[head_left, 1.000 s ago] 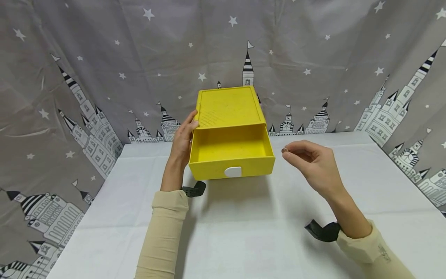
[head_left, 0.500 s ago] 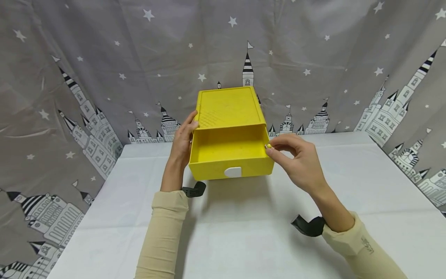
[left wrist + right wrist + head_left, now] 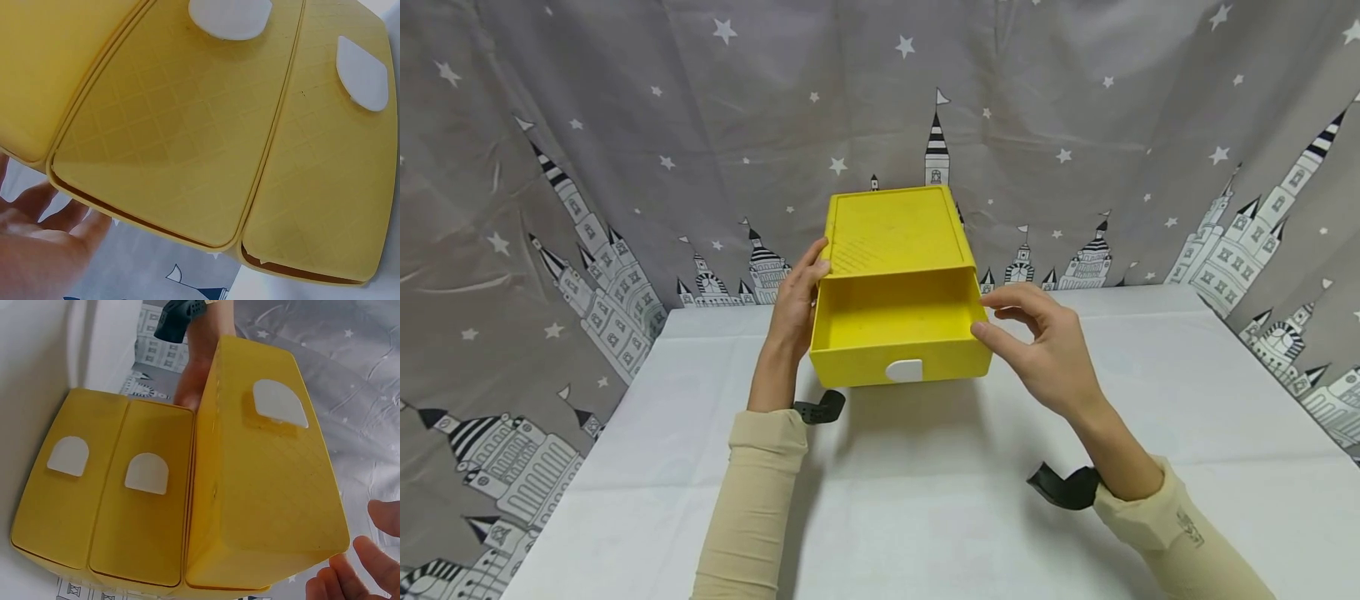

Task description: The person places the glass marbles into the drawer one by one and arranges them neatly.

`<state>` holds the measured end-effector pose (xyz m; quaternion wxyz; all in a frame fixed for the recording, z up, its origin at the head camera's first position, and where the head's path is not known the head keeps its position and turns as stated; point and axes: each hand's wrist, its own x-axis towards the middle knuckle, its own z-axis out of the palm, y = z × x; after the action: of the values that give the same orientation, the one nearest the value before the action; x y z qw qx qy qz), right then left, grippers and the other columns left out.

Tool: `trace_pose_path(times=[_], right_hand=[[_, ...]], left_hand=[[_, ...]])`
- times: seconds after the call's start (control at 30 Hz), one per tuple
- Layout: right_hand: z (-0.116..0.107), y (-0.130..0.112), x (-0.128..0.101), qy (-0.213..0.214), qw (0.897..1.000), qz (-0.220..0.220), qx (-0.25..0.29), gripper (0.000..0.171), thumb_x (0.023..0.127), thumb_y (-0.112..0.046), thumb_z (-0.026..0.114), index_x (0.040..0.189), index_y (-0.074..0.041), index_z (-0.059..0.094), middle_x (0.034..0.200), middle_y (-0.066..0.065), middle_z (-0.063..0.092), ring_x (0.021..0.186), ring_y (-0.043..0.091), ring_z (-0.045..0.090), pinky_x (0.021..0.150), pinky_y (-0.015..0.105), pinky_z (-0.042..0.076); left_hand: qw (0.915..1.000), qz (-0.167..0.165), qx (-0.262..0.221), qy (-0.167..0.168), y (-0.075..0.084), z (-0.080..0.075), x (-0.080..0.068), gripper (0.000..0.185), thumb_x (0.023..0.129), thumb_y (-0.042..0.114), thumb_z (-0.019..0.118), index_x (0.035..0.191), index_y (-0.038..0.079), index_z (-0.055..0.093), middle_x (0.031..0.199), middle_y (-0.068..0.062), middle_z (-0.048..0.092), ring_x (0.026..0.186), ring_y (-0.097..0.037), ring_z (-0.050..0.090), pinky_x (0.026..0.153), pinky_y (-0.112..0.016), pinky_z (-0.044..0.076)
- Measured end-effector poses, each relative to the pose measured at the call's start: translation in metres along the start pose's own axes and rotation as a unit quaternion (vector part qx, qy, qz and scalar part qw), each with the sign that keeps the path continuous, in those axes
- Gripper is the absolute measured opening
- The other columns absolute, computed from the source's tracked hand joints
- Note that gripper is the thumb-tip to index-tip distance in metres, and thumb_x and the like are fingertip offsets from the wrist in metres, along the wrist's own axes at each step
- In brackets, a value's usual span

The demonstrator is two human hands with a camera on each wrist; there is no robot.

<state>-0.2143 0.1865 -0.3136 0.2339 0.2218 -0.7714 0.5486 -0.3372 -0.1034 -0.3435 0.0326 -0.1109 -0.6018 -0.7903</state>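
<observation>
A yellow cabinet of three stacked drawers (image 3: 898,229) stands on the table, its top drawer (image 3: 850,367) pulled well out. That drawer's inside shows plain yellow in the head view, though the bottom behind its front wall is hidden. My left hand (image 3: 793,304) rests along the cabinet's left side, with fingertips at the top edge. At the drawer's right wall is my right hand (image 3: 1048,350), thumb and forefinger apart and nothing visible between them. In the right wrist view, its fingers (image 3: 375,562) are just past the pulled-out drawer's corner.
The two lower drawers (image 3: 140,506) are pushed in, each with a white handle (image 3: 147,474). A white cloth (image 3: 917,500) covers the table. Behind hangs a grey curtain (image 3: 737,108) printed with stars and castles.
My right hand has moved left to the drawer's right wall. The small shiny thing it pinched is gone from its fingertips, which have parted. My left hand and the cabinet stay put.
</observation>
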Motion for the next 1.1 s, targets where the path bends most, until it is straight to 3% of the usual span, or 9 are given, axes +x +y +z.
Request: trace_pose_path(times=[0.2, 0.33, 0.43, 0.53, 0.67, 0.83, 1.1], right_hand=[[-0.001, 0.002, -0.004, -0.023, 0.999, 0.021, -0.028, 0.047, 0.084, -0.001, 0.075, 0.128, 0.003, 0.060, 0.130, 0.011, 0.056, 0.126, 0.022, 0.046, 0.108, 0.040, 0.037], [-0.002, 0.004, -0.005, -0.048, 0.996, 0.053, -0.062, 0.077, 0.083, -0.013, 0.080, 0.150, -0.009, 0.041, 0.154, 0.007, 0.036, 0.142, 0.028, 0.028, 0.112, 0.059, 0.024], [-0.001, 0.006, -0.006, -0.069, 0.992, 0.079, -0.064, 0.094, 0.081, -0.019, 0.082, 0.157, -0.017, 0.027, 0.161, 0.003, 0.022, 0.147, 0.026, 0.016, 0.111, 0.066, 0.016], [0.001, 0.008, -0.006, -0.083, 0.990, 0.090, -0.063, 0.104, 0.079, -0.021, 0.084, 0.159, -0.020, 0.018, 0.163, 0.000, 0.012, 0.149, 0.022, 0.007, 0.112, 0.065, 0.011], [0.004, 0.014, -0.004, -0.087, 0.991, 0.080, -0.064, 0.110, 0.078, -0.020, 0.085, 0.160, -0.015, 0.012, 0.164, 0.001, 0.006, 0.149, 0.020, 0.002, 0.115, 0.060, 0.009], [0.007, 0.021, 0.002, -0.081, 0.991, 0.077, -0.070, 0.113, 0.078, -0.019, 0.086, 0.159, -0.009, 0.008, 0.164, 0.004, 0.005, 0.149, 0.021, 0.004, 0.117, 0.055, 0.009], [0.008, 0.031, 0.012, -0.080, 0.987, 0.114, -0.081, 0.110, 0.081, -0.026, 0.083, 0.159, -0.008, 0.008, 0.164, 0.007, 0.008, 0.149, 0.023, 0.008, 0.117, 0.052, 0.013]], left_hand=[[1.0000, -0.003, 0.005, -0.004, 0.001, -0.001, 0.000, 0.057, 0.100, 0.023, 0.052, 0.154, 0.020, 0.037, 0.157, 0.000, 0.032, 0.135, -0.019, 0.039, 0.111, -0.039, 0.034], [1.0000, -0.002, 0.005, -0.001, 0.003, -0.002, -0.001, 0.057, 0.100, 0.023, 0.051, 0.155, 0.020, 0.036, 0.157, 0.000, 0.032, 0.135, -0.019, 0.040, 0.110, -0.039, 0.035], [1.0000, -0.003, -0.001, -0.001, 0.002, -0.003, 0.000, 0.057, 0.100, 0.022, 0.052, 0.155, 0.020, 0.036, 0.156, 0.000, 0.033, 0.135, -0.019, 0.040, 0.110, -0.038, 0.035], [1.0000, -0.006, -0.004, -0.001, 0.002, -0.002, 0.000, 0.057, 0.100, 0.022, 0.053, 0.154, 0.020, 0.037, 0.156, 0.000, 0.034, 0.134, -0.020, 0.041, 0.109, -0.037, 0.036], [0.9999, -0.007, -0.009, 0.000, 0.000, -0.001, 0.000, 0.056, 0.100, 0.021, 0.053, 0.154, 0.020, 0.038, 0.155, -0.001, 0.035, 0.133, -0.020, 0.042, 0.109, -0.037, 0.037], [0.9999, -0.007, -0.010, 0.003, 0.000, -0.001, 0.002, 0.055, 0.100, 0.021, 0.052, 0.154, 0.019, 0.039, 0.155, -0.001, 0.035, 0.132, -0.020, 0.043, 0.109, -0.037, 0.037], [0.9998, -0.012, -0.016, 0.006, 0.000, -0.001, 0.004, 0.055, 0.100, 0.021, 0.053, 0.153, 0.019, 0.040, 0.155, -0.002, 0.036, 0.127, -0.021, 0.046, 0.106, -0.033, 0.040]])
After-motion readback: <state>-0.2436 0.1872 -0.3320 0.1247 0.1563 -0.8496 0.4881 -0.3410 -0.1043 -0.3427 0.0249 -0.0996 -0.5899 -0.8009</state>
